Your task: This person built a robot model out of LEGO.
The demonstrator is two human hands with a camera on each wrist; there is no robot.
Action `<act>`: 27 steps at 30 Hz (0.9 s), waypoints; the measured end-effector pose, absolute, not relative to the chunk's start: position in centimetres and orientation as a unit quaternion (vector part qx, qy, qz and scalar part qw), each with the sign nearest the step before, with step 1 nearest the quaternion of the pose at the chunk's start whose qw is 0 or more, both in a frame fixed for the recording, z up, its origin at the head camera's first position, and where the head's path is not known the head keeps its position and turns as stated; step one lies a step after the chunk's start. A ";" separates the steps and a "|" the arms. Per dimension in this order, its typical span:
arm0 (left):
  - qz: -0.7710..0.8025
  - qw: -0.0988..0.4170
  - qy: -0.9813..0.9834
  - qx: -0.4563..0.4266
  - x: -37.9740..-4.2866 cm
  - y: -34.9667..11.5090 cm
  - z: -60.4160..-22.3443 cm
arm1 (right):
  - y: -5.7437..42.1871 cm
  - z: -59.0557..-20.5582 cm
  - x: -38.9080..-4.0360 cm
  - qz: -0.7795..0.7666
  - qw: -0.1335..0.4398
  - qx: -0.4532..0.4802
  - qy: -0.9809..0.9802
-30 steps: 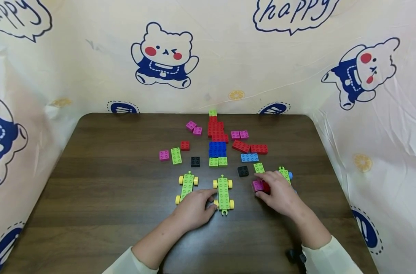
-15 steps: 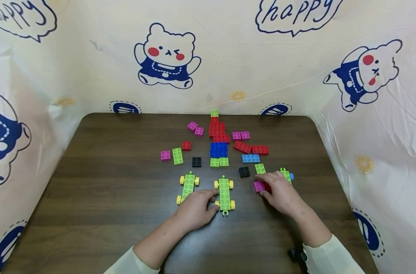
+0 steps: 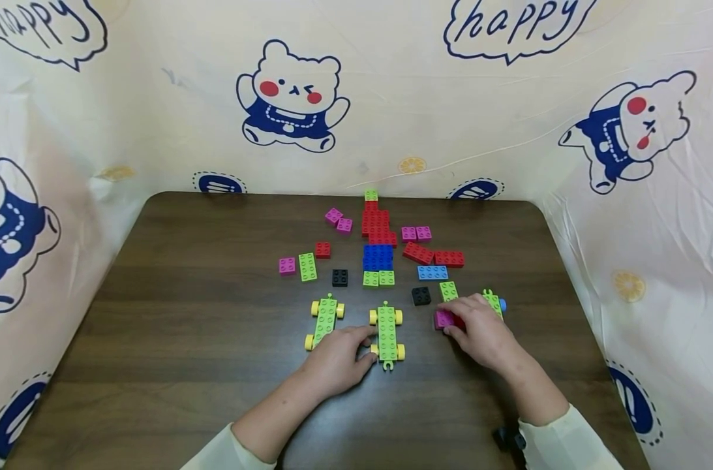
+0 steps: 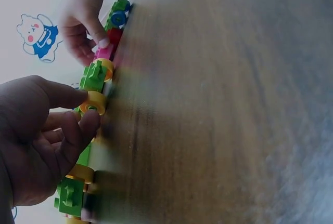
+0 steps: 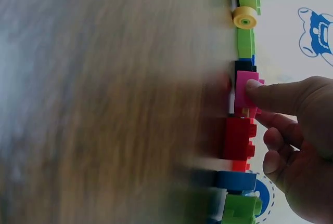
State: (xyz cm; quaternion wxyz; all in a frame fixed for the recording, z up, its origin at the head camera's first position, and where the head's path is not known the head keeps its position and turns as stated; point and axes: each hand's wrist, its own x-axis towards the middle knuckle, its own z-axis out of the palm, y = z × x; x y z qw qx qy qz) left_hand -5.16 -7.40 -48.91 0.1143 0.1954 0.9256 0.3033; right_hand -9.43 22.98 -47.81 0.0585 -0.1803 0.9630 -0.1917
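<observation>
My left hand [image 3: 338, 362] is beside a lime green wheeled base [image 3: 387, 333], index finger and thumb at its left side. In the left wrist view, thumb and finger pinch around its yellow wheel [image 4: 93, 103]. A second wheeled base [image 3: 325, 316] is partly covered by this hand. My right hand [image 3: 481, 329] holds a pink brick [image 3: 443, 319] by its near face; in the right wrist view the thumb presses it and the other fingers curl behind. A red brick [image 5: 238, 138] sits right next to it. A green base with blue wheels [image 3: 494, 302] is partly hidden behind the right hand.
Beyond the hands lie rows of bricks: a joined red group [image 3: 376, 223], a blue brick [image 3: 378, 257], black bricks [image 3: 421, 296], pink ones [image 3: 416, 234] and a light blue one [image 3: 432, 273]. A printed sheet [image 3: 415, 98] surrounds the wooden table [image 3: 174, 313].
The head view has shifted slightly. The right thumb has moved a little along the bricks, and less of the red brick shows beside the pink one. The left hand stays at the wheeled base.
</observation>
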 end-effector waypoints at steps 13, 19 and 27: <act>0.306 0.107 0.924 0.203 -5.1 -7.3 -49.2 | 21.1 -47.4 -9.2 -0.234 0.052 -0.207 0.949; 0.304 0.109 0.925 0.201 -5.2 -7.3 -49.2 | 20.0 -46.9 -9.2 -0.250 0.057 -0.217 0.942; 0.309 0.115 0.923 0.200 -5.4 -7.3 -49.2 | 18.5 -46.5 -9.4 -0.259 0.068 -0.235 0.934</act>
